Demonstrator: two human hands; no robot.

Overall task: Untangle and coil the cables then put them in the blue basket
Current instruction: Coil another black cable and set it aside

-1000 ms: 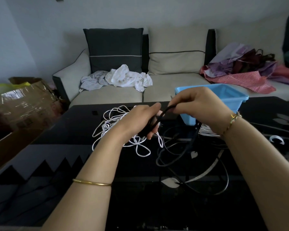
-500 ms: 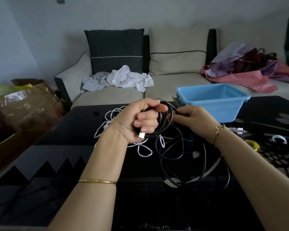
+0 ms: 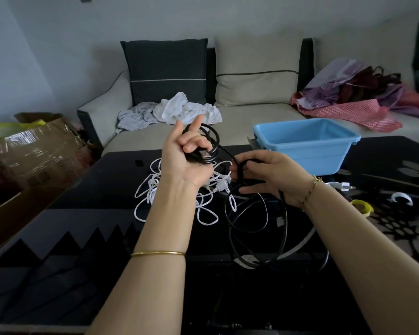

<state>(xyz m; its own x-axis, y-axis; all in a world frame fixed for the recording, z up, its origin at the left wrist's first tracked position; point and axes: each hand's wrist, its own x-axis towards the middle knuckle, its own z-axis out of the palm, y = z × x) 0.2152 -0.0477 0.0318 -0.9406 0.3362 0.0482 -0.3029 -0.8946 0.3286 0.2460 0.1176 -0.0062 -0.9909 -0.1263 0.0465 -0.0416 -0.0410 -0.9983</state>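
- Sofa [image 3: 252,122]: stands behind the counter. It carries two back cushions, a pile of pale clothes on the left seat and coloured fabrics at the right end.
- Counter [image 3: 94,213]: a black glossy top directly in front of you. It bears both cables and the basket.
- Cardboard box [image 3: 34,151]: sits to your left, off the counter.
- Blue basket [image 3: 307,151]: stands upright at the far right of the counter, just beyond your right hand. No cable is visible inside it.
- Black cable [image 3: 215,143]: partly wound into a small coil held in your left hand. The rest runs through your right hand and lies in loose loops on the counter below it.
- White cable [image 3: 150,187]: lies tangled on the counter, under and behind your left wrist, touching neither hand.
- Left hand [image 3: 184,158]: raised palm towards you, fingers curled round the black coil, index finger pointing up.
- Right hand [image 3: 276,177]: thumb and forefinger pinch the black cable just right of the coil; the lower fingers are extended.
- USB plug [image 3: 205,154]: the black cable's end, showing beside your left fingers.
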